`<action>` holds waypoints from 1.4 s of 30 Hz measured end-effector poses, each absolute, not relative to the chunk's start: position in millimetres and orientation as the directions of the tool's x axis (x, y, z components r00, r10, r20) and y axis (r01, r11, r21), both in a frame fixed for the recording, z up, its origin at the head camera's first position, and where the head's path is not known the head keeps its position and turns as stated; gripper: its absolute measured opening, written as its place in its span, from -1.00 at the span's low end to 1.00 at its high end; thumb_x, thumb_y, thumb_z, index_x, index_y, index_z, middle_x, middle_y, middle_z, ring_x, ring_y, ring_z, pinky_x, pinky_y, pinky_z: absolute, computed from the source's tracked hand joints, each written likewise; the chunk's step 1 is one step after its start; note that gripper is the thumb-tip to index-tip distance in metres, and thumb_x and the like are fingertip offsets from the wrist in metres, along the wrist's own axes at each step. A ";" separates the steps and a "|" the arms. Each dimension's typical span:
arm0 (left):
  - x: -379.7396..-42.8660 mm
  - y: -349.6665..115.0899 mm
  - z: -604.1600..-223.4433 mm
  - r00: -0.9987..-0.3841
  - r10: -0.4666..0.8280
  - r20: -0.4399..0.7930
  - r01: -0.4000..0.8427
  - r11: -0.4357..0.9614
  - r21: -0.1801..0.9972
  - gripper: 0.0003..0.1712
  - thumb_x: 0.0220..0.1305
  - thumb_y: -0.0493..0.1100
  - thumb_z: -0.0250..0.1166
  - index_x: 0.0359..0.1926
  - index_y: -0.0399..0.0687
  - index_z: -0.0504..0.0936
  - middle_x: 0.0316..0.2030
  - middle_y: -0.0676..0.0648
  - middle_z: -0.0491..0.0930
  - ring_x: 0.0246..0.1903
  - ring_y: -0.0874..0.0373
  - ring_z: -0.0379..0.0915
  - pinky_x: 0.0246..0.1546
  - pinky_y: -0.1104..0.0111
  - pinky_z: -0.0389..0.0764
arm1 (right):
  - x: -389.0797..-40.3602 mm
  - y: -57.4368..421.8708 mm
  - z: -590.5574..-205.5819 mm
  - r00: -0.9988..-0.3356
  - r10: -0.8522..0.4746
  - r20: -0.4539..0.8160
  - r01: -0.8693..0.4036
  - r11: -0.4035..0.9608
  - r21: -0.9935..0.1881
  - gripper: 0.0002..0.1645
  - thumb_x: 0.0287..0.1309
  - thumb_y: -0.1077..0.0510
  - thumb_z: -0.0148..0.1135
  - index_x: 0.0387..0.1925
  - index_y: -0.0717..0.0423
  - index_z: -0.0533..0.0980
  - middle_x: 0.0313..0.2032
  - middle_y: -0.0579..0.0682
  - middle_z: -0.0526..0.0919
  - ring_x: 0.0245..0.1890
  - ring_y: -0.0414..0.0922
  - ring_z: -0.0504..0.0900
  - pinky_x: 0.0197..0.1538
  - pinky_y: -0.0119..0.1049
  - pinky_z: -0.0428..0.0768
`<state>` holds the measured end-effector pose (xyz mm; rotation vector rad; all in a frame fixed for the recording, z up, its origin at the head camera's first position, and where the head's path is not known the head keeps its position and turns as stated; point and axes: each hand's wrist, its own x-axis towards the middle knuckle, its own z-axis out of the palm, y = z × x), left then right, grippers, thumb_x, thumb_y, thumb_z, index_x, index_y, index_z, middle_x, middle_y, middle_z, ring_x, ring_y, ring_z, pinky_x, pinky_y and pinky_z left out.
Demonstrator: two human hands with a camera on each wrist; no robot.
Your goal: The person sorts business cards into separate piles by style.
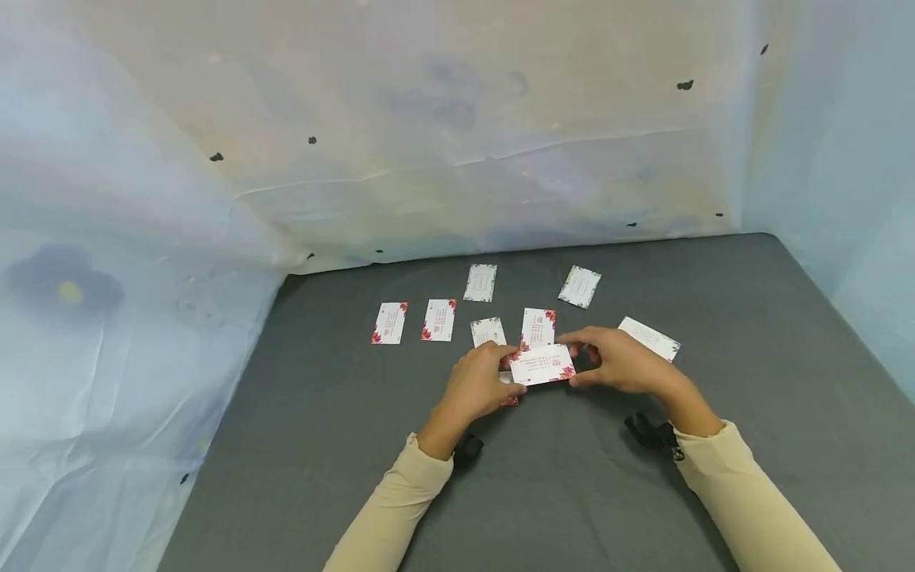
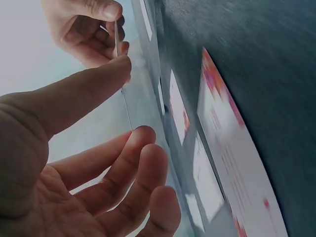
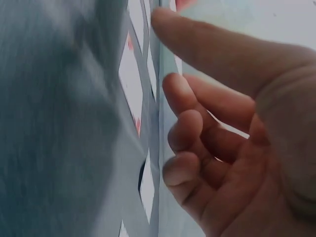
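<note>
A white card with red flowers at its corners (image 1: 542, 367) is held sideways between both hands, raised over the grey table. My left hand (image 1: 477, 378) pinches its left end between thumb and fingers; in the left wrist view the card's thin edge (image 2: 127, 109) shows. My right hand (image 1: 623, 361) grips the right end by its top and bottom corners. Just beyond lies another red-flowered card (image 1: 538, 326), partly covered by the held one. Under the left fingers, a further red-flowered card (image 1: 509, 400) is mostly hidden. A leaf-bordered card (image 1: 488, 330) lies behind the left hand.
Two red-flowered cards (image 1: 389, 323) lie in a row at the left. Farther back are two leaf-bordered cards (image 1: 480, 283), spaced apart. Another white card (image 1: 652, 338) lies behind the right hand. Patterned cloth (image 1: 457, 159) hangs behind the grey table (image 1: 329, 445).
</note>
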<state>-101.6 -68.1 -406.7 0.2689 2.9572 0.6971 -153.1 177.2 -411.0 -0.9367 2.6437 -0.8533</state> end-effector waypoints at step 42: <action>-90.0 -152.5 -419.3 -0.960 0.271 -0.064 0.221 0.881 0.418 -0.37 -0.07 -0.08 0.62 0.09 0.00 0.66 -0.30 0.09 0.52 -0.36 0.24 0.36 -0.27 0.28 0.40 | -132.8 88.0 -408.9 -0.792 -0.603 -0.090 -0.485 0.712 -0.508 -0.34 -0.13 0.01 0.62 0.07 0.06 0.61 -0.26 -0.17 0.62 -0.31 -0.23 0.46 -0.18 -0.24 0.47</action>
